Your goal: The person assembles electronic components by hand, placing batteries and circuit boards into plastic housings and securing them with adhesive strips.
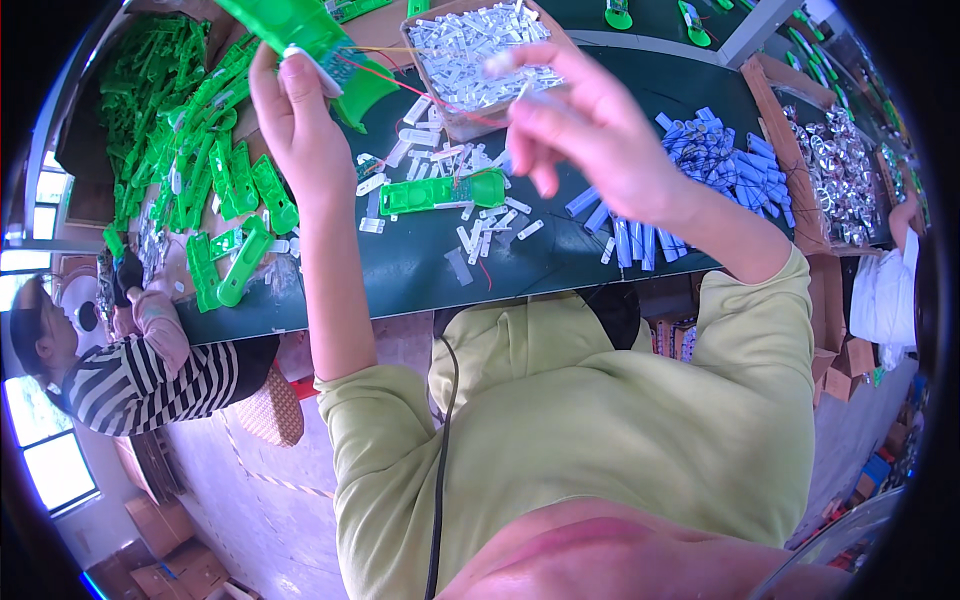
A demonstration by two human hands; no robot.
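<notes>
At the upper left, my left hand (308, 125) pinches a green plastic housing (300, 28) between thumb and fingers, raised above the table. A small circuit board (345, 62) shows at its lower end, with thin red and yellow wires trailing right. My right hand (590, 125) hovers to the right, slightly blurred, its thumb and forefinger apart and both tipped in white. The red wire (400, 84) runs toward its fingers; whether they touch it I cannot tell. Below, another green housing (430, 194) lies flat among small white plastic pieces (483, 232).
Piled green housings (165, 150) cover the table's left side. A box (470, 122) of white pieces stands ahead. Blue cylindrical cells with black wires (715, 160) lie right, beside a carton (780, 90) of shiny metal parts. A person in striped clothing (150, 385) sits at the left.
</notes>
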